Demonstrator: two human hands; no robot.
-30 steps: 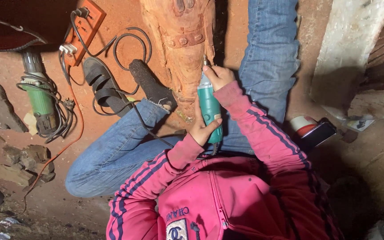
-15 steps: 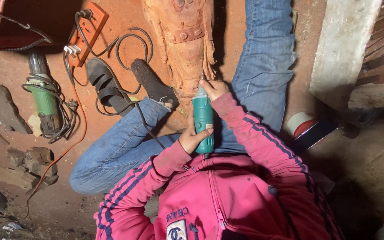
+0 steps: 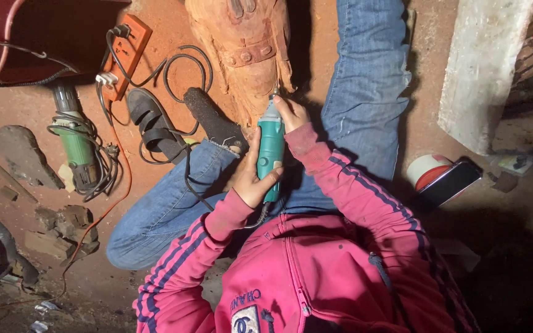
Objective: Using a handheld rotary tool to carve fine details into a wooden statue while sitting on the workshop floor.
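Note:
I sit on the ground in a pink jacket and blue jeans, legs spread around a carved wooden figure point(image 3: 245, 55). My left hand point(image 3: 255, 180) grips the rear body of a teal hand-held power carving tool point(image 3: 271, 151). My right hand point(image 3: 290, 113) holds the tool's front end, pressing its tip against the lower edge of the carving. The tool's cable runs back under my left wrist. The tip itself is hidden by my fingers.
An orange power strip point(image 3: 126, 54) with plugged black cables lies at upper left. A green angle grinder point(image 3: 75, 145) with coiled cord sits left of my leg, wood scraps point(image 3: 63, 225) below it. A concrete post point(image 3: 482, 68) stands at right, a tape roll point(image 3: 427, 171) and dark phone point(image 3: 453, 182) beside it.
Both hands and the teal tool have shifted slightly along the carving's lower edge; the view has drifted a little. The grip on the tool is unchanged.

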